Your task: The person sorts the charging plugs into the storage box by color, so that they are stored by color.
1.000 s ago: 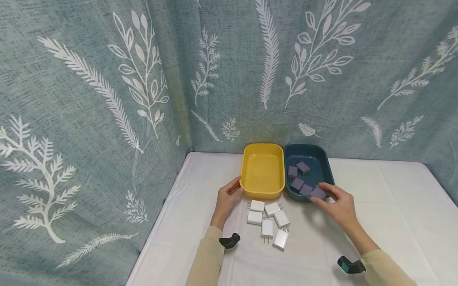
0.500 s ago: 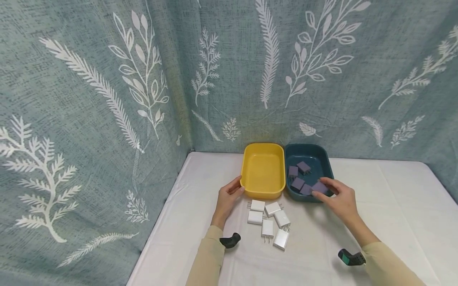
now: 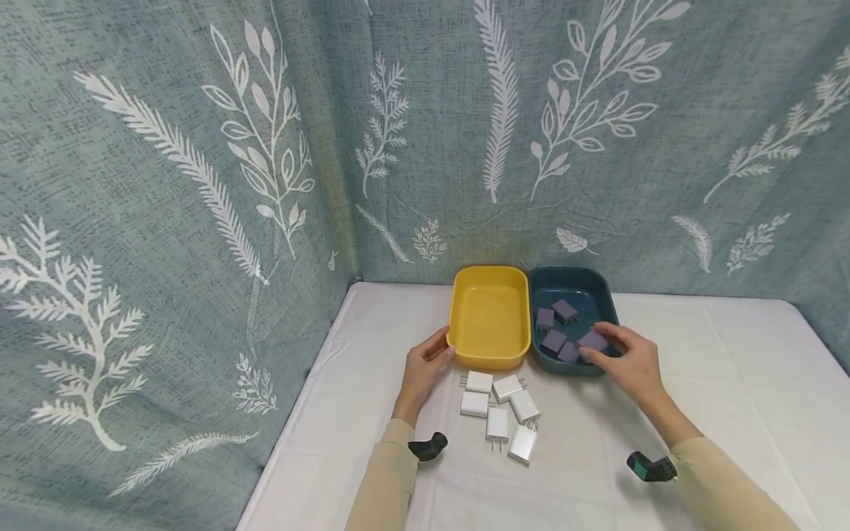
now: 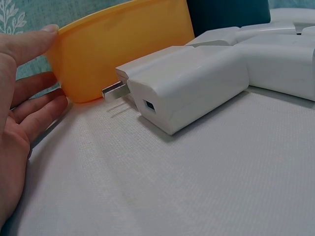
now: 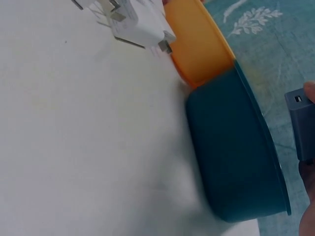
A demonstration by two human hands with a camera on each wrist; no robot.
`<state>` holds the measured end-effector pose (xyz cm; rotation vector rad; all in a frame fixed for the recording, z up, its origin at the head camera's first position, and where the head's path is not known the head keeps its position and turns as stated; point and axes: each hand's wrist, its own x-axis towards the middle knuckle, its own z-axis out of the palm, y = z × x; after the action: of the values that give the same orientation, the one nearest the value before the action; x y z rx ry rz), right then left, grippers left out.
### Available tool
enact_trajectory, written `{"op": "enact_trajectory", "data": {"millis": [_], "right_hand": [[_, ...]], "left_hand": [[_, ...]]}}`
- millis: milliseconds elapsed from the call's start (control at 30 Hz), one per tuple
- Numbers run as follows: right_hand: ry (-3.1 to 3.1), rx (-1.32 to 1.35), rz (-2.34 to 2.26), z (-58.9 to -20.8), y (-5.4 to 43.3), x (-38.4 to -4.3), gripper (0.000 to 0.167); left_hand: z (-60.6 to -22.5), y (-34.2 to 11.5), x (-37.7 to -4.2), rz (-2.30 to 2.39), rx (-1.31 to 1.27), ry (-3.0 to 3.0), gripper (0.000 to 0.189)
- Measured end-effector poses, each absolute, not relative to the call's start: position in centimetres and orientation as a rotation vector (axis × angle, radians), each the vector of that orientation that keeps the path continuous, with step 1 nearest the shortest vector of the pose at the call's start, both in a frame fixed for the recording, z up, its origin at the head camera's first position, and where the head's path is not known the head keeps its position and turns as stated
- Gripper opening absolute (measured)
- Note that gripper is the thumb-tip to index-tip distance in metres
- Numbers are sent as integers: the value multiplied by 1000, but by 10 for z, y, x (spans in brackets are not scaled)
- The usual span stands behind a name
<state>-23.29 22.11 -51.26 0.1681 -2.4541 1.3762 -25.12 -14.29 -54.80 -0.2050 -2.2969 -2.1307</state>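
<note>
In the head view my right hand (image 3: 634, 365) pinches a purple plug charger (image 3: 593, 341) between thumb and fingers over the front right of the dark blue tray (image 3: 603, 295). The right wrist view shows this charger (image 5: 302, 123) above the tray's rim, its small port facing up. Several more purple chargers (image 3: 564, 310) lie inside that tray. My left hand (image 3: 421, 369) touches the front left corner of the yellow tray (image 3: 490, 363). Seen from the left wrist, the thumb lies at the tray's rim and relaxed fingers (image 4: 47, 115) rest near its lower wall.
Several white plug chargers (image 3: 496, 424) lie in a loose group on the white cloth in front of the yellow tray, some with prongs showing. Both trays stand side by side at the table's back edge, before a green leaf-patterned curtain (image 3: 425, 147).
My right hand has shifted slightly back with the pinched purple charger, from the blue tray's front rim to farther over its inside. The left hand and the white chargers stay put.
</note>
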Motion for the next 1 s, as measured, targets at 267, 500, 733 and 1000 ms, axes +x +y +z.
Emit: {"op": "enact_trajectory", "data": {"millis": [267,500,733,1000], "right_hand": [[-2486,140,1317,-511,227,-240,52],[-2541,94,1255,-510,229,-247,54],[-2537,66,1234,-510,228,-251,55],[-2510,90,1194,-508,226,-252,52]], "left_hand": [[-547,-144,-251,-2137,-218,-2304,51],[-548,-144,-251,-2134,-213,-2296,51],[-548,-142,-251,-2127,-226,-2283,50],[-548,-143,-252,-2145,-223,-2279,50]]}}
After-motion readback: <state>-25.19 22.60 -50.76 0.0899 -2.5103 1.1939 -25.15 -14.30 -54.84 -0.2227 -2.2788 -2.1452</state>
